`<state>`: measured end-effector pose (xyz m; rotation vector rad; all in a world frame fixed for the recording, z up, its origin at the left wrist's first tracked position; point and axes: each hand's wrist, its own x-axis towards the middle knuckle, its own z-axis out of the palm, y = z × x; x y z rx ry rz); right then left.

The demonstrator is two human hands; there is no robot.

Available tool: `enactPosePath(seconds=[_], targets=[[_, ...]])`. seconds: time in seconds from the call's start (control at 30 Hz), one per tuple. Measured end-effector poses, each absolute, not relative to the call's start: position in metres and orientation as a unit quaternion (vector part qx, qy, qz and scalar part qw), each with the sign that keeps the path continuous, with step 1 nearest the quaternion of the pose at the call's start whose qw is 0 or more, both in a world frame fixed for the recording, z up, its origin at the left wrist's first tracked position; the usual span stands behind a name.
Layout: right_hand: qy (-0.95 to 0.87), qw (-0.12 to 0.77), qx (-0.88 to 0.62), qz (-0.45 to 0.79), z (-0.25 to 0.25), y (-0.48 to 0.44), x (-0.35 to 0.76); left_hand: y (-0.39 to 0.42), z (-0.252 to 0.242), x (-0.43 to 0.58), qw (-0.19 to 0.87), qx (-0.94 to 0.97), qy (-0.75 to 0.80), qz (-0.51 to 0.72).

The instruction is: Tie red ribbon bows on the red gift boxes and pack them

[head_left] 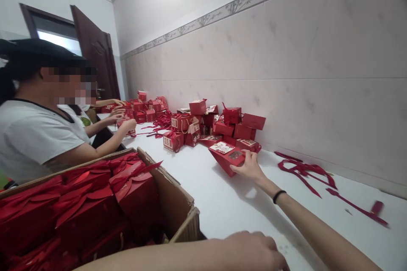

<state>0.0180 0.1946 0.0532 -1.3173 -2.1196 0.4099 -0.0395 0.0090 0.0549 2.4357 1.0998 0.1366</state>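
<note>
My right hand [249, 166] reaches over the white table with thumb and fingers closed on the near edge of a red gift box [227, 159]. That box is tilted, with a pale printed panel and a small window on it. Behind it, touching or nearly so, stands a pile of similar red boxes [222, 127]. At the bottom edge my left hand [254, 250] shows its back and bent knuckles; its fingertips are hidden below the frame, so what they hold, if anything, cannot be seen.
A cardboard carton [178, 182] at the left is packed with red boxes tied with ribbon. Red ribbons [305, 169] lie on the white table [203, 190] along the tiled wall. Co-workers at the left handle red items near more boxes [149, 108].
</note>
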Motion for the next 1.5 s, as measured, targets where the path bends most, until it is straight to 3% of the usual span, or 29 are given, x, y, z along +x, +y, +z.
enactPosePath(seconds=[0.2, 0.37, 0.43, 0.57, 0.73, 0.87, 1.1, 1.27, 1.5], targets=[[-0.777, 0.506, -0.374, 0.021, 0.047, 0.113, 0.113, 0.006, 0.076, -0.047, 0.476, 0.597, 0.576, 0.292], [-0.775, 0.536, -0.333, -0.01, 0.024, 0.063, 0.144, 0.037, 0.095, -0.043, 0.426, 0.482, 0.514, 0.567], [-0.804, 0.521, -0.285, -0.005, 0.012, 0.054, 0.146, 0.047, 0.099, -0.04, 0.39, 0.511, 0.468, 0.607], [-0.826, 0.511, -0.233, 0.05, 0.01, 0.05, 0.147, 0.048, 0.098, -0.042, 0.351, 0.621, 0.469, 0.521], [-0.769, 0.564, -0.291, 0.082, 0.065, 0.069, 0.14, 0.038, 0.099, -0.043, 0.373, 0.68, 0.424, 0.467], [-0.831, 0.46, -0.303, 0.083, 0.105, 0.083, 0.131, 0.04, 0.099, -0.045, 0.344, 0.695, 0.423, 0.469], [-0.848, 0.422, -0.318, 0.051, 0.093, 0.064, 0.121, 0.04, 0.096, -0.046, 0.228, 0.743, 0.406, 0.481], [-0.85, 0.35, -0.332, 0.21, 0.098, 0.048, 0.118, 0.035, 0.101, -0.05, 0.153, 0.855, 0.292, 0.401], [-0.819, 0.401, -0.294, 0.286, 0.107, 0.043, 0.117, 0.031, 0.104, -0.049, 0.078, 0.875, 0.291, 0.378]])
